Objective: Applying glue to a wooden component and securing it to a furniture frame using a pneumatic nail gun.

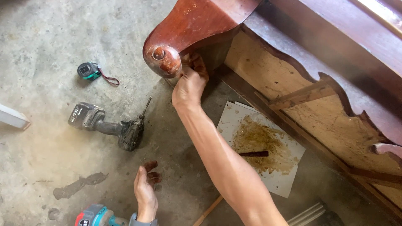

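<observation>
Head view: right hand (190, 81) grip on carved furniture leg (176, 46).

Right hand (189, 83) far forward on an outstretched arm, fingers curled; left hand (145, 188) low, stained fingers spread.

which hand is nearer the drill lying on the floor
Left. The left hand hangs open just below the drill, not touching it. The right hand is up at the wooden leg, farther from the drill.
</observation>
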